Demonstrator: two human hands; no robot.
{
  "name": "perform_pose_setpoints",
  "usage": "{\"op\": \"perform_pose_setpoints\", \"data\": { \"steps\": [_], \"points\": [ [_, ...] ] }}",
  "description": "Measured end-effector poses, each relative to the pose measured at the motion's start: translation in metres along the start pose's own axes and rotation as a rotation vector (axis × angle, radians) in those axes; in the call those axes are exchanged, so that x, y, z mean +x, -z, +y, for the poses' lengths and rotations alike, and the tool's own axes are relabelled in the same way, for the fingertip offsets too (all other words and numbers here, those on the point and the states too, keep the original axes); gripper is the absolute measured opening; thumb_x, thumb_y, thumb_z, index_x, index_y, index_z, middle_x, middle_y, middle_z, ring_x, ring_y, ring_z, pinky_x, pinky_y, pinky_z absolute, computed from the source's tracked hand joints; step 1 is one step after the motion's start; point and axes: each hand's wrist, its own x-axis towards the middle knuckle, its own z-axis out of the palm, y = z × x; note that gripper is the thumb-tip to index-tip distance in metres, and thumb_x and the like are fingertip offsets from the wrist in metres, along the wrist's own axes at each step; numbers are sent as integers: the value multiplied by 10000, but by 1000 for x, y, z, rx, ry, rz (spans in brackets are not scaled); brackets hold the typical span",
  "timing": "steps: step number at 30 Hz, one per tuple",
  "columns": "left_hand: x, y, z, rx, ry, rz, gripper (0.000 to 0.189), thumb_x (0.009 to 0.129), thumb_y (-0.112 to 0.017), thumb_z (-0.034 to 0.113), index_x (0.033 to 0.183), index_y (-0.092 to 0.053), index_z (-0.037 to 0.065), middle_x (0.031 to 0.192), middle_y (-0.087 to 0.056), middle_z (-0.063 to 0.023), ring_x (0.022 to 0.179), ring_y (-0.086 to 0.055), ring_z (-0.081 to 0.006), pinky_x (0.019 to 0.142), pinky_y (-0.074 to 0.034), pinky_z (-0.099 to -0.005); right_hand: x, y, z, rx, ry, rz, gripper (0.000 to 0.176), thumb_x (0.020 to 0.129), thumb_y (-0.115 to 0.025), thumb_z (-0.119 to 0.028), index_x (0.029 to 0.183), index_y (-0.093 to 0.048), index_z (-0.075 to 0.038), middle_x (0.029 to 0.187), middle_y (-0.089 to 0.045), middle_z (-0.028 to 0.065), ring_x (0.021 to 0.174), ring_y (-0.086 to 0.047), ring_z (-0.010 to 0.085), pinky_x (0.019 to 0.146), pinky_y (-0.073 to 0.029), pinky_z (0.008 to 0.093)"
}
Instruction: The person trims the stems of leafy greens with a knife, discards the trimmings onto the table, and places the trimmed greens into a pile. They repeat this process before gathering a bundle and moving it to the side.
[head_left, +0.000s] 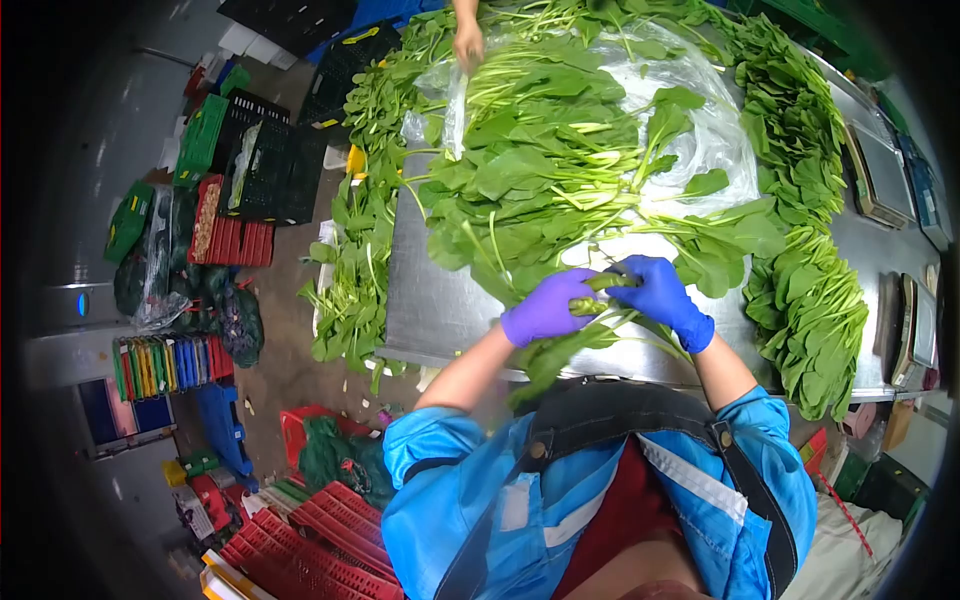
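Observation:
My left hand (548,306), in a purple glove, is closed round the stems of a leafy green vegetable (545,365), whose leaves hang down near my apron. Close beside it my right hand (662,298), in a blue glove, has its fingers pinched on green stems between the two hands. Just beyond my hands a large pile of leafy greens (520,170) covers the middle of the metal table (425,300). Clear plastic sheeting (710,140) lies under and beside the pile.
Bundled greens (810,300) line the table's right side, and loose greens (350,290) its left edge. Another person's hand (468,45) holds a plastic bag at the far side. Red crates (310,550) stand on the floor at left. Scales (912,330) sit at right.

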Motion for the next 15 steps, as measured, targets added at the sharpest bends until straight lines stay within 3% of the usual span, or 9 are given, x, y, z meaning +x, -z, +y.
{"op": "perform_pose_setpoints", "data": {
  "steps": [1, 3, 4, 6, 11, 13, 14, 15],
  "points": [
    [2, 5, 6, -194, 138, -23, 253, 677, -747, 169, 891, -647, 77, 1155, -553, -184, 1020, -562, -342, 877, -450, -390, 4, -1, 5, 245, -67, 74, 324, 697, -735, -159, 1010, -683, -88, 781, -644, 120, 652, -624, 254, 592, -490, 337],
    [6, 13, 11, -162, 180, 89, 281, 673, -763, 184, 900, -640, 74, 1178, -553, -174, 1034, -561, -329, 887, -443, -372, 7, 4, -6, 101, 45, 303, 409, 724, -681, -91, 1130, -635, -116, 840, -660, 119, 684, -635, 269, 603, -500, 337],
    [9, 17, 10, -163, 158, 123, 287, 668, -767, 180, 901, -636, 75, 1182, -551, -176, 1036, -561, -328, 889, -442, -372, 9, 3, -4, 98, 52, 304, 409, 724, -681, -91, 1130, -635, -116, 840, -660, 119, 684, -635, 269, 603, -500, 337],
    [11, 22, 17, -164, 133, 156, 300, 656, -779, 174, 890, -623, 70, 1156, -559, -182, 1026, -563, -315, 884, -443, -361, 9, -3, 1, -93, 208, 291, 481, 746, -599, -56, 1217, -577, -148, 871, -658, 134, 707, -630, 297, 614, -498, 369],
    [7, 23, 25, -142, 170, 140, 288, 662, -771, 160, 874, -609, 51, 1134, -568, -166, 999, -577, -300, 867, -457, -355, 20, -10, 8, -124, 161, 174, 517, 730, -535, -45, 1230, -572, -172, 828, -647, 158, 702, -612, 339, 633, -480, 412],
    [0, 24, 18, -168, 142, 191, 278, 662, -776, 144, 866, -607, 59, 1121, -570, -147, 984, -572, -286, 855, -453, -333, 22, -10, 32, -161, 69, 29, 499, 735, -527, -40, 1214, -588, -166, 796, -636, 184, 707, -613, 341, 649, -485, 398],
    [-4, 27, 11, -197, 145, 157, 277, 666, -772, 141, 874, -608, 61, 1124, -570, -141, 981, -575, -288, 853, -457, -334, 20, -9, 41, -46, -87, -31, 415, 795, -550, -75, 1199, -602, -152, 764, -653, 157, 703, -640, 282, 653, -489, 362],
    [-5, 31, 7, -224, 146, 123, 275, 670, -769, 138, 882, -609, 64, 1128, -570, -136, 979, -577, -290, 850, -460, -335, 19, -9, 37, -47, -82, -29, 415, 795, -550, -75, 1199, -602, -152, 764, -653, 157, 703, -640, 282, 653, -489, 362]
  ]
}}
